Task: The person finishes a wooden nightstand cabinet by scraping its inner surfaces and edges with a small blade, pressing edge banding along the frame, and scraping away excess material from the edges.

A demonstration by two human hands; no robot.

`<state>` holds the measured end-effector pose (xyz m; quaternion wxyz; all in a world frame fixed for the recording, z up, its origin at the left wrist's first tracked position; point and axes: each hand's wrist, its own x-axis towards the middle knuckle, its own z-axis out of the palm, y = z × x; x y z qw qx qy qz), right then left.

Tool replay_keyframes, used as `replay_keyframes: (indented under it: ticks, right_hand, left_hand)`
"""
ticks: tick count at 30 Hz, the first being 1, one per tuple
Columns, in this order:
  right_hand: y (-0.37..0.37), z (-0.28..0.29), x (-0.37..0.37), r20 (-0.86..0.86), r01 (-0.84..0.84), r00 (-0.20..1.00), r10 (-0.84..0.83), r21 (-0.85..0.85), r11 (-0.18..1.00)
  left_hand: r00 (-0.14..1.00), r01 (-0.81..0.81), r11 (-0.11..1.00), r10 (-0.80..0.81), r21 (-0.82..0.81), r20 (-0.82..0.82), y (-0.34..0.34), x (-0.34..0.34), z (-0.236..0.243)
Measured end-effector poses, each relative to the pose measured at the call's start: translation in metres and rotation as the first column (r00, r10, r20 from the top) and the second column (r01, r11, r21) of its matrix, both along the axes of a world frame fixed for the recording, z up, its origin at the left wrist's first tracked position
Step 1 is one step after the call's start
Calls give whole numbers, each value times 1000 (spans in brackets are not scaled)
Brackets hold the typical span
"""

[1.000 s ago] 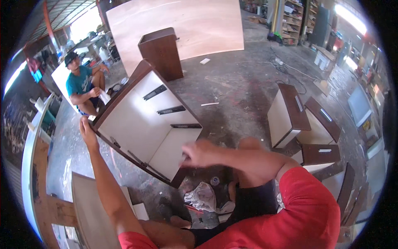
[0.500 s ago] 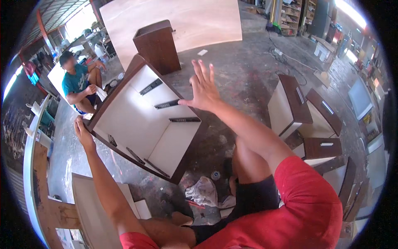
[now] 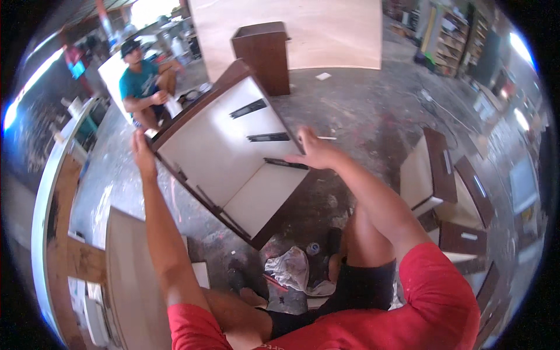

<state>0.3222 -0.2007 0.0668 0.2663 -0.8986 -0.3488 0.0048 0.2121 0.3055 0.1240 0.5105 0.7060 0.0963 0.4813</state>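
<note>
A dark brown drawer cabinet point(image 3: 213, 153) with a white inside leans tilted in front of me, its open front facing me. Black drawer slides point(image 3: 268, 137) run along both inner side walls. My left hand point(image 3: 143, 156) grips the cabinet's upper left corner, fingers over the edge. On the opposite side my right hand point(image 3: 321, 153) holds the right panel's edge, thumb inside by the slides and fingers around the outside, partly hidden by the panel.
Several brown-fronted drawers point(image 3: 438, 166) with metal handles rest on the floor at the right. A crumpled cloth point(image 3: 289, 269) lies near my feet. Another person point(image 3: 140, 84) sits beyond the cabinet at the left. Behind stand a second brown cabinet point(image 3: 262, 58) and a large pale board point(image 3: 332, 35).
My right hand, spread in the air beside the cabinet before, has closed on its right edge. My left hand keeps its corner. The whole view has shifted.
</note>
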Motion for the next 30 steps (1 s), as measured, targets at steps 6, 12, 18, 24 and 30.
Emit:
replay_keyframes:
  ticks: [6, 12, 18, 24, 30]
  right_hand:
    - [-3, 15, -13, -394, -9, 902, -176, -426, 905]
    - [-48, -54, 52, -478, 139, 853, -209, -176, 974]
    - [-117, -86, 90, -528, 315, 755, -388, -228, 921]
    - [-128, -104, 96, -515, 358, 768, -380, -146, 922]
    - [-121, -117, 105, -474, 148, 797, -375, -448, 882]
  left_hand:
    - [995, 58, 998, -60, 26, 76, -22, -8, 12]
    - [985, 48, 986, -73, 157, 157, -10, -9, 7]
    - [970, 74, 989, -102, 130, 223, -9, 6, -1]
    - [980, 113, 993, -117, 39, 160, -1, -1, -1]
    - [983, 168, 985, -163, -44, 88, -15, -9, 5]
